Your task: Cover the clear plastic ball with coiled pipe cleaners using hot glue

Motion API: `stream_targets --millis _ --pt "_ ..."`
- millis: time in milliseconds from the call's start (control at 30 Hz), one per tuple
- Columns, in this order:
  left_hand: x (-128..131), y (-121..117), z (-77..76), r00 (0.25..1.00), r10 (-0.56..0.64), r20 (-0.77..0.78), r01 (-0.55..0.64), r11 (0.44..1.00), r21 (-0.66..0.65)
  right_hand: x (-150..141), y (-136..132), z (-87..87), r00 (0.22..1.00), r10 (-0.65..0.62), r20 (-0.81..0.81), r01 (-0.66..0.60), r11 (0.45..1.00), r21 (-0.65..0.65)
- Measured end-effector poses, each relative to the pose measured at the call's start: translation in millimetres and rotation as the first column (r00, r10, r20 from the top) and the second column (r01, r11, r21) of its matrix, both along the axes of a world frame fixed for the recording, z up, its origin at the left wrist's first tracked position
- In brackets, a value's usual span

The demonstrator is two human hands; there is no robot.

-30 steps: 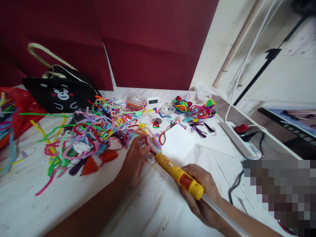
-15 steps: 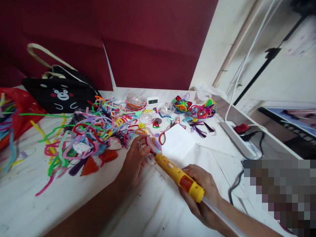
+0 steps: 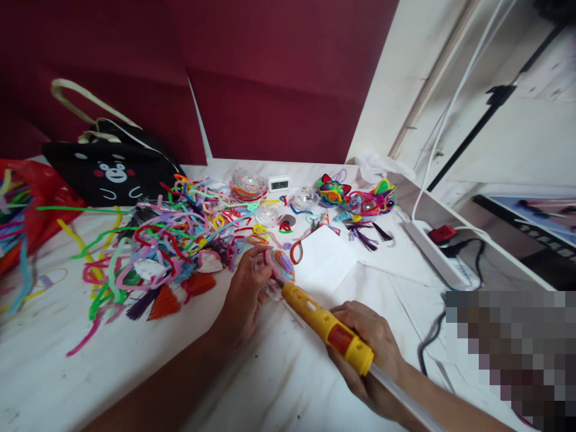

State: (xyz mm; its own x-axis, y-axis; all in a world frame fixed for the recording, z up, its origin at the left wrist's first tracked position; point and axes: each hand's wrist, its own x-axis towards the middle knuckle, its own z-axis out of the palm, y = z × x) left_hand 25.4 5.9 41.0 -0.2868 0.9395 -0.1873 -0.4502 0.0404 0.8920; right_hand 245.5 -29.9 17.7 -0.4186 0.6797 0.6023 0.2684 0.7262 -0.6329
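Note:
My left hand (image 3: 245,294) is closed on a small clear dome piece wrapped in pink, orange and purple pipe cleaner (image 3: 279,265), held just above the white table (image 3: 67,372). My right hand (image 3: 369,354) grips a yellow and orange glue gun (image 3: 326,327) with a clear glue stick out its back. The gun's tip touches the lower edge of the pipe cleaner piece.
A big heap of coloured pipe cleaners (image 3: 157,240) lies left of my hands. Behind are clear domes (image 3: 269,213), a small clock (image 3: 279,183), finished pipe cleaner figures (image 3: 360,201), a white paper sheet (image 3: 326,258), a black bear bag (image 3: 110,171), and a power strip (image 3: 438,255) at right.
Almost nothing has moved; both hands hold the same pose, with the glue gun's tip staying at the piece.

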Motion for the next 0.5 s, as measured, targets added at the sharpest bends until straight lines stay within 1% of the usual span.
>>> stream_targets --millis 100,200,333,400,500 --pt "-0.9 1.0 -2.1 1.0 0.009 -0.017 -0.009 1.0 -0.007 1.1 0.1 -1.5 0.999 0.027 -0.026 -0.027 1.0 0.001" --pt "-1.5 2.8 -2.9 0.999 0.033 -0.019 -0.033 0.999 -0.024 2.2 -2.1 -1.6 0.998 0.044 -0.05 -0.046 0.998 -0.042" --pt "-3.2 4.0 -4.4 1.0 0.023 -0.021 -0.024 0.999 -0.023 0.1 -6.0 0.7 0.994 -0.045 -0.104 0.033 0.993 -0.114" --pt "-4.3 4.0 -6.2 0.999 0.022 -0.04 -0.023 1.0 -0.015 -1.4 -6.9 1.7 0.99 -0.094 -0.108 0.08 0.989 -0.128" --pt "-5.3 4.0 -9.0 0.998 0.036 -0.056 -0.036 0.999 -0.001 -1.9 -7.5 0.6 0.986 -0.128 -0.103 0.113 0.983 -0.144"
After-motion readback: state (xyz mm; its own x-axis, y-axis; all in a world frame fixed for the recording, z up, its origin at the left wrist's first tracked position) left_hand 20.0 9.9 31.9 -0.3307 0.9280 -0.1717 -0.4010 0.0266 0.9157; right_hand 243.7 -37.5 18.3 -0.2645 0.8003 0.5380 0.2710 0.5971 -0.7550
